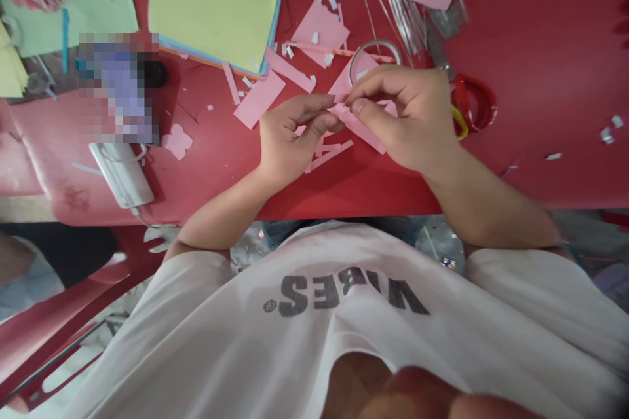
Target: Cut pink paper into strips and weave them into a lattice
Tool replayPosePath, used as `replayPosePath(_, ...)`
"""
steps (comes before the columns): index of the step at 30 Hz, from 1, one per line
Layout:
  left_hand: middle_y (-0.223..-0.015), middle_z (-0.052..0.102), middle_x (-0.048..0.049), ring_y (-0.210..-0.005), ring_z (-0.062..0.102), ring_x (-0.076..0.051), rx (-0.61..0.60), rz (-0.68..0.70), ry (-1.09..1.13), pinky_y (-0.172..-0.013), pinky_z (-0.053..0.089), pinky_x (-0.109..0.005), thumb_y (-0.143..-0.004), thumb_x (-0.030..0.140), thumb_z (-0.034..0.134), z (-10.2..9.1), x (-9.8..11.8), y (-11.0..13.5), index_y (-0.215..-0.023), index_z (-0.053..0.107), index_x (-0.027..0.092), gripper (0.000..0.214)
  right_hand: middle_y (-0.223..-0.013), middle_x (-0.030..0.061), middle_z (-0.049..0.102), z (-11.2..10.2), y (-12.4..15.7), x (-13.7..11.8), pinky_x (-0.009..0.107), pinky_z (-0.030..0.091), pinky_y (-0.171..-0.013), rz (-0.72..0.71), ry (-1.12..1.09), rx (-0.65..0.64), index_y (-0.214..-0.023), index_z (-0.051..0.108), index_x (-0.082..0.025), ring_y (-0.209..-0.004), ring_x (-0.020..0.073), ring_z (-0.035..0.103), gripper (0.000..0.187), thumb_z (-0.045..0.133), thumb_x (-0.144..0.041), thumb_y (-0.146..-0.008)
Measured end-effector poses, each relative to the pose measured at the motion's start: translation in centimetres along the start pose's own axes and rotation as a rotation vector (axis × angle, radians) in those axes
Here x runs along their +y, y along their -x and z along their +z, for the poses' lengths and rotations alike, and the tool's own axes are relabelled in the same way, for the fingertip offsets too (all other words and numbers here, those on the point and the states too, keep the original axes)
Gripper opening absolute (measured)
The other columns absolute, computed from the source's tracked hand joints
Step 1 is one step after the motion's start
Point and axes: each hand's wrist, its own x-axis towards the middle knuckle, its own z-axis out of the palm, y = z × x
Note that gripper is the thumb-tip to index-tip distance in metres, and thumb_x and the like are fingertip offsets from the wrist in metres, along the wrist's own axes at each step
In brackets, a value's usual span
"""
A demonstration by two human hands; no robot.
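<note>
Both hands meet over the red table, fingertips closed on a small pink paper piece (341,109). My left hand (289,137) pinches it from the left between thumb and fingers. From the right, my right hand (413,114) pinches with thumb and forefinger close to the left fingertips. Fingers hide part of the paper's shape. A pink paper strip (366,129) shows just below the right fingers; whether it is held or lying there is unclear. Right behind my right hand are a tape roll (377,43) and a pink pencil (324,49).
Red-handled scissors (479,105) lie right of my right hand, near silvery wires (405,19). A yellow-topped paper stack (216,13) sits behind. Pink offcuts (260,99) and white scraps surround the hands. At left are a white power bank (122,177) and a flower-shaped pink cutout (177,142).
</note>
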Motion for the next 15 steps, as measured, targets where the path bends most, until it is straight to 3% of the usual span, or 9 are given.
replayPosePath(6,-0.095,0.084,-0.0008,-0.087,0.085,-0.021,0.04,0.001,-0.028,-0.08,0.075,-0.036,-0.102,0.047,0.074,0.11,0.11,0.09,-0.113,0.078,0.027,0.023,-0.105,-0.0007,0.083,0.15,0.12,-0.22,0.051,0.065,-0.098,-0.023,0.056,-0.003,-0.094,0.081,-0.038,-0.103,0.0294,0.076,0.01,0.072,-0.036,-0.099)
replayPosePath(11,-0.096,0.083,-0.001,-0.089,0.085,-0.022,0.039,0.003,-0.015,-0.08,0.074,-0.036,-0.102,0.045,0.074,0.03,0.01,0.03,-0.111,0.079,0.028,0.02,-0.103,0.0007,0.081,0.25,0.14,0.21,0.047,0.064,-0.096,-0.122,0.042,0.005,-0.097,0.082,-0.034,-0.102,0.0269,0.075,0.015,0.071,-0.024,-0.097)
replayPosePath(15,-0.093,0.083,-0.0002,-0.087,0.084,-0.02,0.039,0.003,-0.055,-0.079,0.073,-0.035,-0.102,0.042,0.075,-0.02,0.18,-0.01,-0.106,0.08,0.027,0.016,-0.106,0.001,0.082,0.21,0.22,-0.06,0.05,0.064,-0.099,-0.092,0.053,-0.001,-0.097,0.082,-0.035,-0.105,0.0284,0.076,0.013,0.072,-0.027,-0.1)
